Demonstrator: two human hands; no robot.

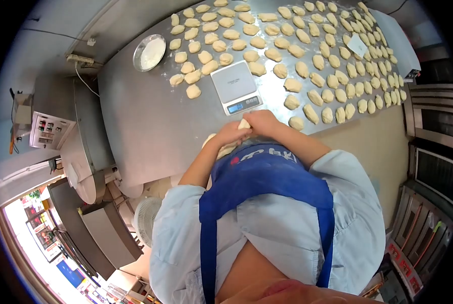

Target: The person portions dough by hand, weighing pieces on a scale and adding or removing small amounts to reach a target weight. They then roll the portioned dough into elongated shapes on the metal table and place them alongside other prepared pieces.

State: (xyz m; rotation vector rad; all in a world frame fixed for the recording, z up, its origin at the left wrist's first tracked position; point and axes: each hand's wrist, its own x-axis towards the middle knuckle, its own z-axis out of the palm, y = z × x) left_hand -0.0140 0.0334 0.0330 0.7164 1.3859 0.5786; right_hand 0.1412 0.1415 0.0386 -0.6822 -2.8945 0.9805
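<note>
Close in front of the blue apron, both hands meet at the table's near edge, just below the digital scale (pixel 235 87). My left hand (pixel 235 133) is closed on a piece of dough (pixel 244 124) that pokes up between the hands. My right hand (pixel 262 123) is closed against the same piece, its fingers bent round it. A larger mass of dough (pixel 225 148) lies under my left forearm, partly hidden by the arm and the apron. Nothing rests on the scale's plate, and its display is lit blue.
Rows of dough pieces (pixel 301 69) cover the far and right parts of the metal table (pixel 150 121). A metal bowl of flour (pixel 149 52) stands at the upper left. A white card (pixel 357 45) lies among the pieces at the right.
</note>
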